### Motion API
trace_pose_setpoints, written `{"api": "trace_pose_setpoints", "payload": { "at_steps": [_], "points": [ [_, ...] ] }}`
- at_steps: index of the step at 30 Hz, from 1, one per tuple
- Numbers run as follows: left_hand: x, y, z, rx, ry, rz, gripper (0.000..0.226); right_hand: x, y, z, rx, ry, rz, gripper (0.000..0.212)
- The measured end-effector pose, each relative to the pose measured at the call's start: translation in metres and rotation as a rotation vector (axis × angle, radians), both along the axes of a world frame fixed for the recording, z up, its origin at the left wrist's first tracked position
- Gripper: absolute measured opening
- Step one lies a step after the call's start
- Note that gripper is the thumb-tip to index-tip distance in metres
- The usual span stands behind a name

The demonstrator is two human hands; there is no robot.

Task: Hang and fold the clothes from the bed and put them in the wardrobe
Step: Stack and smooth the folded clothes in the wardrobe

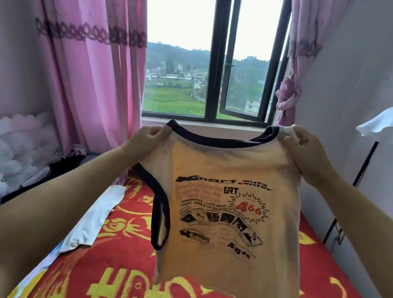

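A cream T-shirt (231,169) with dark trim and a black and red print hangs in the air in front of me, above the bed (123,268). My left hand (149,138) pinches its left shoulder next to the collar. My right hand (306,146) grips the right shoulder. The print side faces me and the hem hangs down towards the red and yellow bedcover. A white garment (97,218) lies flat on the bed to the left.
A dark garment (58,165) lies near the white padded headboard (11,151) at the left. Pink curtains (92,62) frame an open window (210,57) ahead. A black rack (359,172) holding a white garment (385,123) stands by the right wall.
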State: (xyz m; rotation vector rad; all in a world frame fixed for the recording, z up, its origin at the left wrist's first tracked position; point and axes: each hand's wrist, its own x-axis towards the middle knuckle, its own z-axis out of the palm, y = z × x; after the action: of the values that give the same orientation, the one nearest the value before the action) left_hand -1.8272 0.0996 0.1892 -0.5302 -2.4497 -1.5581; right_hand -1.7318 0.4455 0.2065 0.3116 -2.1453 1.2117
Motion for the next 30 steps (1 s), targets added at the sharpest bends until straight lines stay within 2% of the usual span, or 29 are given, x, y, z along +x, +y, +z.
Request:
{"api": "trace_pose_setpoints", "payload": {
  "at_steps": [3, 6, 8, 10, 12, 14, 16, 18, 19, 21, 23, 24, 25, 27, 29, 30],
  "points": [
    [-0.003, -0.002, 0.010, -0.123, 0.147, 0.056, 0.042, -0.004, 0.011, 0.004, 0.130, -0.114, -0.025, 0.018],
    [-0.001, -0.003, 0.015, -0.212, 0.192, 0.070, 0.047, -0.010, 0.021, 0.007, 0.219, -0.269, 0.006, 0.018],
    [0.001, -0.004, 0.015, -0.167, 0.114, 0.045, 0.042, -0.016, 0.022, 0.005, 0.236, -0.261, -0.046, 0.016],
    [0.008, -0.001, 0.016, -0.021, -0.074, -0.031, 0.038, -0.025, 0.019, 0.002, 0.276, -0.237, -0.185, 0.016],
    [0.015, 0.011, 0.019, 0.053, -0.197, -0.082, 0.034, -0.032, 0.008, 0.001, 0.321, -0.343, -0.282, 0.023],
    [0.021, 0.034, 0.021, 0.043, -0.222, -0.071, 0.029, -0.033, -0.015, 0.004, 0.246, -0.577, -0.142, 0.035],
    [0.029, 0.064, 0.022, 0.037, -0.263, -0.093, 0.024, -0.028, -0.050, 0.012, 0.067, -0.803, 0.171, 0.054],
    [0.037, 0.090, 0.020, 0.094, -0.343, -0.153, 0.019, -0.027, -0.081, 0.015, 0.039, -0.876, 0.383, 0.071],
    [0.041, 0.099, 0.020, 0.150, -0.389, -0.184, 0.018, -0.027, -0.092, 0.015, 0.076, -0.867, 0.417, 0.075],
    [0.045, 0.106, 0.024, 0.269, -0.482, -0.239, 0.019, -0.030, -0.101, 0.016, 0.175, -0.813, 0.410, 0.063],
    [0.045, 0.104, 0.032, 0.338, -0.554, -0.284, 0.022, -0.036, -0.097, 0.015, 0.202, -0.788, 0.431, 0.029],
    [0.044, 0.102, 0.037, 0.346, -0.563, -0.296, 0.022, -0.039, -0.095, 0.014, 0.197, -0.777, 0.434, 0.021],
    [0.043, 0.101, 0.040, 0.329, -0.535, -0.284, 0.020, -0.042, -0.092, 0.011, 0.202, -0.748, 0.403, 0.025],
    [0.037, 0.095, 0.041, 0.200, -0.283, -0.177, 0.012, -0.043, -0.092, 0.009, 0.189, -0.652, 0.314, 0.027],
    [0.034, 0.084, 0.034, 0.064, -0.023, -0.178, 0.035, -0.043, -0.092, 0.013, 0.013, -0.599, 0.345, 0.020],
    [0.033, 0.080, 0.024, 0.009, -0.014, -0.267, 0.050, -0.043, -0.091, 0.017, -0.092, -0.582, 0.396, 0.016]
  ]
}}
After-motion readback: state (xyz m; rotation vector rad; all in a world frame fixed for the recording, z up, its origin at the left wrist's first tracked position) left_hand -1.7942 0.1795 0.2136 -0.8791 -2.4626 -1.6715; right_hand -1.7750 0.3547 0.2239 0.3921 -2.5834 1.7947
